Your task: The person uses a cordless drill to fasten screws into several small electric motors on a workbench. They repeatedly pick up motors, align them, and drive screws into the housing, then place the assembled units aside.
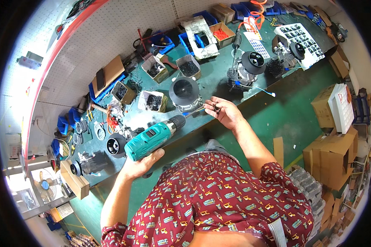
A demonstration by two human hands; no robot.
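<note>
Left hand (146,161): wrapped shut around the grip of a teal cordless drill (152,139), fingers closed under the handle, body of the tool resting above the palm. Held level, likely so the bit lines up with the work.

Drill bit: long thin shaft runs from the chuck toward the right hand and the base of the nearest engine; tip looks to end just beside the right fingertips.

Right hand (224,113): raised over the bench edge, thumb and fingers pinched lightly on a small dark part (217,109), the other fingers half curled. Too small to tell what kind of part; probably a fastener held up to meet the bit.

Nearest engine (185,94): small engine with a round black fan housing on top, standing on the green workbench (218,78) right in front of both hands, within easy reach.

Other engines: 2 more like it further right on the bench (249,66) (288,51), 2 more at the left end (116,145) (86,164); looks like a row waiting in line.

Parts boxes (153,101): several open cardboard boxes of small dark pieces stand behind the nearest engine, close enough to pick from.

Blue bins (193,41): along the back near the pegboard wall.

Floor: green, stacked cardboard cartons (329,152) at the person's right.
</note>
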